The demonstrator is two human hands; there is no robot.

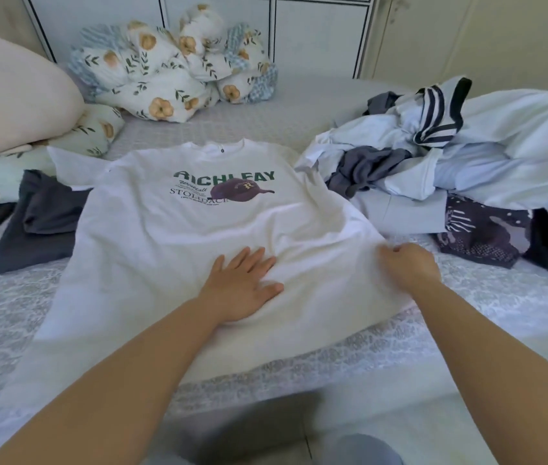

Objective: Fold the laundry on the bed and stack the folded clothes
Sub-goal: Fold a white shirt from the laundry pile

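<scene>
The white printed cotton T-shirt (198, 229) lies flat, print up, on the grey patterned bed (14, 313), collar far, hem near. The left hand (242, 290) presses spread on its lower middle; the right hand (407, 263), nearer the right edge, pinches that side.

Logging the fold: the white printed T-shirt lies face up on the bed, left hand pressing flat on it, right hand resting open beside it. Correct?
Not quite. In the head view the right hand pinches the white printed T-shirt at its right edge. The left hand does press flat.
</scene>
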